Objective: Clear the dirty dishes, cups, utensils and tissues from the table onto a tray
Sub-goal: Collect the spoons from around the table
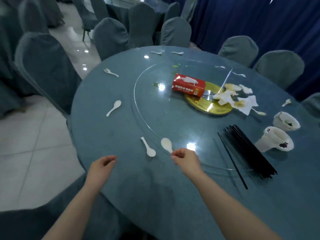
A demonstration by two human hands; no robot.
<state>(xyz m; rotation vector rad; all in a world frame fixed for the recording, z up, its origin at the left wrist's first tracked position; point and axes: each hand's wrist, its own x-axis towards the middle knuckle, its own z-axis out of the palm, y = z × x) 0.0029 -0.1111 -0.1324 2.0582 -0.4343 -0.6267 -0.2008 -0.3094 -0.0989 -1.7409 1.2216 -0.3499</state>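
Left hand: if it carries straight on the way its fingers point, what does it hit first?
Probably the loose white spoon lying up and to the right of the left hand, whose curled fingers hold nothing. Depth is unclear from one view, so it could pass over it.

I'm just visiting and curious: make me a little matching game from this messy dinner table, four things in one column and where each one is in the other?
Things:
1. red tissue box
2. black chopsticks
3. stained tissues
4. spoon with a dirty bowl

Places:
A. pinched by the right hand
B. bundled beside two stacks of cups
C. partly on the gold disc, right side
D. at the gold disc's left edge

Pairs: 1-D, 2-B, 3-C, 4-A
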